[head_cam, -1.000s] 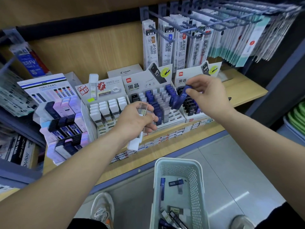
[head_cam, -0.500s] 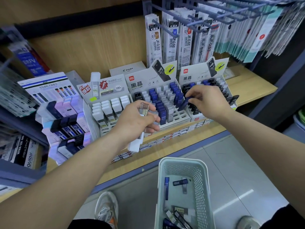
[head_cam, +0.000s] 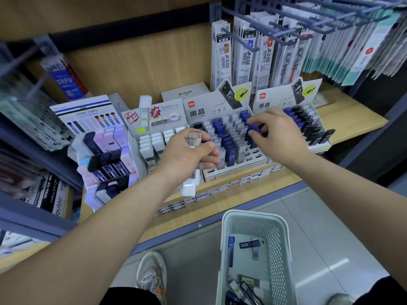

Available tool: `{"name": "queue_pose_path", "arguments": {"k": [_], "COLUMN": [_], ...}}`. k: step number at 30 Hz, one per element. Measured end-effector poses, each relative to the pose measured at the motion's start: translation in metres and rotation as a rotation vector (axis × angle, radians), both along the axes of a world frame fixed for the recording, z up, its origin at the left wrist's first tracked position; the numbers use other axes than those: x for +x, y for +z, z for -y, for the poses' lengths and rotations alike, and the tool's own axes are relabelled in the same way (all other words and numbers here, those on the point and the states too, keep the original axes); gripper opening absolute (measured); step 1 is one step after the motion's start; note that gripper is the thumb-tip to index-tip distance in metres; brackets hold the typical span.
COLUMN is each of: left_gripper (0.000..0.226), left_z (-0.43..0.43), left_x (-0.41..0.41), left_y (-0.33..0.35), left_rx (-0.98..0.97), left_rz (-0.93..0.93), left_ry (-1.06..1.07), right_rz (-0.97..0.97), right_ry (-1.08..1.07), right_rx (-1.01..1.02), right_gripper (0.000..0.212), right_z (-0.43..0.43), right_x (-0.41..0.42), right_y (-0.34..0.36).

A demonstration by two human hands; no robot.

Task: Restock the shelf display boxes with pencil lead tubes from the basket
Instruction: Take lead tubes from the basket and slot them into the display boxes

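Right hand (head_cam: 278,134): fingers (head_cam: 264,118) pinched a blue lead tube (head_cam: 252,127), just above the slots of the middle display box (head_cam: 198,111). Left hand (head_cam: 187,154): its fingers (head_cam: 209,160) curled round a clear-capped tube (head_cam: 195,138), white end below them. Basket (head_cam: 253,213), below both hands, held loose tubes (head_cam: 230,249).

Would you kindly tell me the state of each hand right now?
Left hand: grips a clear tube.
Right hand: pinches a blue tube.
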State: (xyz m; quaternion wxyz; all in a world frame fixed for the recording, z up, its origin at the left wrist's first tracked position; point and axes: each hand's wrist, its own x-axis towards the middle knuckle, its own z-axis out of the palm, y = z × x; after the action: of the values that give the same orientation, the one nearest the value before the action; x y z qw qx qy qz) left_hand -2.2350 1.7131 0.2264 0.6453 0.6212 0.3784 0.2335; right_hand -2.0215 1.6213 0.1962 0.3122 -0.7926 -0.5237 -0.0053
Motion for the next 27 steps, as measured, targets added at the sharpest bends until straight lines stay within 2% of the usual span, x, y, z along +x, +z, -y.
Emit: {"name": "queue_pose_path", "arguments": {"k": [3,4,9,14,23,27], "left_gripper": [0.008,0.009,0.010,0.016,0.006,0.006], "left_z": [-0.001,-0.001,0.003,0.009,0.007,0.006], "left_x": [0.004,0.005,0.012,0.015,0.016,0.016], "left_y": [0.004,0.006,0.010,0.013,0.008,0.007], "left_rx": [-0.028,-0.033,-0.043,-0.079,-0.020,0.023], "left_rz": [0.067,0.087,0.192,0.276,0.298,0.264], "left_ry": [0.059,0.079,0.173,0.207,0.133,0.098], "right_rz": [-0.298,-0.379,-0.766,-0.856,-1.114,-1.099], "right_ry": [0.155,0.198,0.135,0.219,0.290,0.309], "right_rx": [-0.021,-0.046,0.022,-0.020,0.046,0.048], "right_gripper": [0.005,0.006,0.035,0.052,0.031,0.025], "right_z": [0.006,0.009,0.012,0.011,0.008,0.007], "right_x": [-0.045,-0.061,-0.093,-0.108,-0.111,-0.108], "right_y": [0.015,0.015,0.012,0.009,0.011,0.007]}}
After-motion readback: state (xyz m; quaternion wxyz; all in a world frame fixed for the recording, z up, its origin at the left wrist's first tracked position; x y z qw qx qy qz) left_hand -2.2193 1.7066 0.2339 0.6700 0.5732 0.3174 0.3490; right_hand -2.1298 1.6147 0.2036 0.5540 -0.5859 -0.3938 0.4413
